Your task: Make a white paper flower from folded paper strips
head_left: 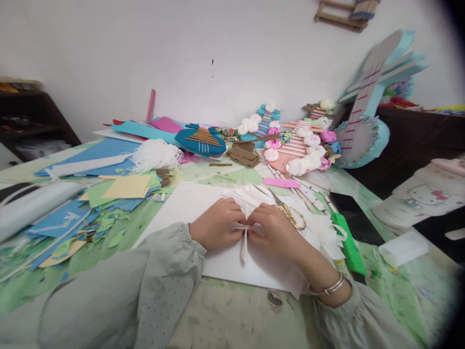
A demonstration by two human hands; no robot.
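Observation:
Both of my hands meet over a white sheet of card (181,213) in the middle of the table. My left hand (222,223) is closed, its fingertips pinching a strip of thin white paper (244,248). From the other side my right hand (271,227) pinches the same paper, which is gathered narrow between the fingertips and hangs down toward me. More white paper (250,194) lies just behind my hands. Gold-handled scissors (288,211) rest beside my right hand, blades pointing away. A silver bangle circles my right wrist.
At right lie a green box cutter (348,247), a black phone (354,218) and a white cup (423,194). Paper scraps (105,218) cover the left side, near a white string bundle (156,155). Paper crafts (303,145) and a light-blue paper guitar (363,116) stand at the back.

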